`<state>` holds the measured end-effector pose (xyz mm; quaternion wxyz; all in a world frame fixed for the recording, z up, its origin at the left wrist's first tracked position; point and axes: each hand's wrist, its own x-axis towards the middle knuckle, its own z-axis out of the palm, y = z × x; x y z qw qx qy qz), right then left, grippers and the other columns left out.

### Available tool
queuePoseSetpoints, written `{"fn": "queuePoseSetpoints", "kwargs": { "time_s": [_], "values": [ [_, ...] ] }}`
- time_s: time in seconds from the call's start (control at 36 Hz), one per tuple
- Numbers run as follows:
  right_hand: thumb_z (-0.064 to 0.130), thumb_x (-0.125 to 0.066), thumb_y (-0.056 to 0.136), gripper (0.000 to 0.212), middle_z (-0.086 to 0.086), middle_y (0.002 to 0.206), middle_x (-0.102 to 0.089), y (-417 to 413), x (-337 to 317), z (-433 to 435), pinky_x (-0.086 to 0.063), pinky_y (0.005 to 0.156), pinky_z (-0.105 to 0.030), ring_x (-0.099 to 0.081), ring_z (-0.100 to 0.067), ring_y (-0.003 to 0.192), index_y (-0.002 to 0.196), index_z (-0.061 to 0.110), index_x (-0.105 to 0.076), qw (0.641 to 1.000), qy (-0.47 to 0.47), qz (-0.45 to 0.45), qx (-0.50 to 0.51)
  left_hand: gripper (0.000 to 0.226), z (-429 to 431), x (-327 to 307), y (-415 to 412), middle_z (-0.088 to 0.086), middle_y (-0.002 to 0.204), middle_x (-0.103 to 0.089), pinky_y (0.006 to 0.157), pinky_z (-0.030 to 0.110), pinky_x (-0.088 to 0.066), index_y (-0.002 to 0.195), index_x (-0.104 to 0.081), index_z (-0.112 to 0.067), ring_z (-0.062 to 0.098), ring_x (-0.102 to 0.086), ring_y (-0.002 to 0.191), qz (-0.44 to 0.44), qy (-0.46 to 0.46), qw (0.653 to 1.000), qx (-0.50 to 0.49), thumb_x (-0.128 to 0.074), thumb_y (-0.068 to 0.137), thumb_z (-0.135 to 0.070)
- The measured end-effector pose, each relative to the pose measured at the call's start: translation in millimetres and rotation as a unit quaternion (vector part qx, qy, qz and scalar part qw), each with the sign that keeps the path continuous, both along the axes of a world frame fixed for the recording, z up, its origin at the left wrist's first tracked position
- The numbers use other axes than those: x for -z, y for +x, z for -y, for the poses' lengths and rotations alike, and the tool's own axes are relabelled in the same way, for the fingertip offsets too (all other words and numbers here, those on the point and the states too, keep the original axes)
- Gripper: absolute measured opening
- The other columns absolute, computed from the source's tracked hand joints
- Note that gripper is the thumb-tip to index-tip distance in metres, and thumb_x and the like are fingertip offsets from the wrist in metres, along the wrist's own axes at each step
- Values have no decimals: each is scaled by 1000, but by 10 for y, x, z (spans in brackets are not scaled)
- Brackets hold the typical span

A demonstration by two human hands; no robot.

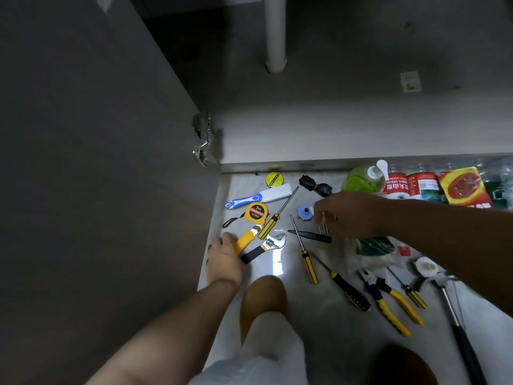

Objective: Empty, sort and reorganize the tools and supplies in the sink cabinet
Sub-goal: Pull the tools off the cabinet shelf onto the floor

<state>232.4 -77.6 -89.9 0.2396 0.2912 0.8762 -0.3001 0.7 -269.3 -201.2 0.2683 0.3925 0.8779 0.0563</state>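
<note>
Tools lie spread on the pale floor in front of the open sink cabinet. My left hand grips the end of a yellow-handled scraper, which lies next to an adjustable wrench, a yellow tape measure and a yellow-black screwdriver. My right hand pinches a small bundle of thin metal rods just above the floor, beside a blue roll. A black pointed tool and a second screwdriver lie below that hand.
The grey cabinet door stands open on the left, and a white drain pipe hangs inside. Bottles, a green soap bottle and a red packet line the cabinet front. Pliers, a plastic bag and my knee are nearby.
</note>
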Motion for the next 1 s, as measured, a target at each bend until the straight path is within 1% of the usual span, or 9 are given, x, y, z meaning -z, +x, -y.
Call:
{"fn": "queuePoseSetpoints", "kwargs": {
  "time_s": [0.17, 0.25, 0.39, 0.5, 0.64, 0.75, 0.86, 0.94, 1.0],
  "values": [
    [18, -52, 95, 14, 9, 97, -56, -28, -89, 57, -40, 75, -25, -55, -12, 93, 105, 26, -59, 1000, 3, 1, -10, 40, -188, -212, 48, 5, 128, -54, 96, 40, -48, 128, -54, -19, 26, -53, 117, -42, 55, 989, 127, -64, 90, -24],
    [22, -54, 95, 5, 9, 96, -55, 16, -255, 79, -44, 76, -29, -55, -13, 91, 99, 24, -56, 999, 23, 5, -29, 35, -392, -420, 96, 4, 125, -52, 89, 44, -50, 122, -55, -19, 28, -53, 113, -37, 79, 976, 200, -62, 88, -21],
    [26, -56, 95, 20, 3, 103, -64, 283, -726, 22, -50, 84, -33, -59, -17, 96, 114, 24, -63, 997, 75, 5, 28, 23, -872, -958, 300, 4, 120, -50, 93, 40, -49, 116, -62, -18, 25, -49, 118, 20, 132, 942, 308, -59, 93, -16],
    [21, -57, 93, 18, 2, 98, -66, 734, -1089, -56, -48, 81, -30, -61, -22, 95, 109, 22, -64, 985, 143, 20, 98, 29, -1294, -1581, 552, 6, 129, -54, 95, 28, -43, 123, -61, -20, 24, -52, 122, 45, 48, 916, 395, -60, 95, -21],
    [21, -60, 91, 21, 0, 105, -69, 1369, -1470, -10, -47, 82, -28, -60, -19, 93, 111, 22, -67, 962, 161, 53, 214, 39, -1614, -2298, 955, 6, 131, -58, 94, 31, -47, 132, -56, -18, 24, -56, 112, 37, -67, 860, 505, -63, 98, -33],
    [21, -60, 93, 16, -3, 103, -72, 1835, -1572, 32, -52, 80, -30, -68, -23, 91, 105, 18, -70, 933, 137, 48, 330, 39, -1780, -2588, 1328, 4, 135, -59, 88, 26, -40, 135, -57, -17, 20, -55, 108, 37, -76, 844, 530, -60, 100, -33],
    [17, -59, 95, 17, -15, 91, -74, 2245, -1521, 20, -56, 81, -38, -71, -31, 89, 94, 4, -70, 861, 141, -31, 487, 36, -1922, -2627, 1713, 5, 135, -60, 90, 24, -40, 133, -59, -19, 24, -57, 121, 43, -25, 856, 515, -61, 99, -31],
    [17, -55, 95, 23, -19, 90, -70, 2448, -1416, -34, -54, 78, -36, -68, -33, 88, 90, -2, -67, 848, 138, 20, 512, 30, -2001, -2560, 1966, 5, 129, -62, 95, 30, -48, 127, -62, -21, 23, -59, 115, 89, 6, 867, 490, -62, 98, -30],
    [12, -53, 94, 19, -17, 82, -61, 2516, -1303, -94, -47, 64, -29, -60, -29, 80, 80, 1, -60, 852, 104, 55, 510, 25, -2045, -2462, 2100, 4, 124, -65, 95, 33, -52, 121, -63, -20, 22, -61, 110, 122, 26, 869, 479, -63, 98, -28]
  ]
}}
